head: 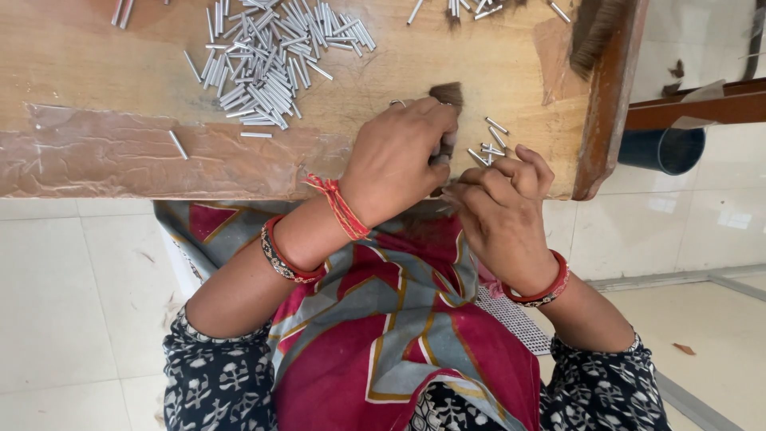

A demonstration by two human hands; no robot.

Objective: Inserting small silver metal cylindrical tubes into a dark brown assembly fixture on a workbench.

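The left hand [395, 160] has its grip pinched around a small tuft of brown hair [448, 94], whose tip sticks out just beyond the fingertips, over the wooden tabletop [96, 64]. The right hand [503, 211] sits just beside it with fingers curled; whether its grip holds anything cannot be told. A few loose metal tubes [491, 144] lie just past the right fingertips. A big heap of metal tubes [271, 60] lies well beyond the left hand. A darker clump of hair [594, 32] rests far beyond the right hand.
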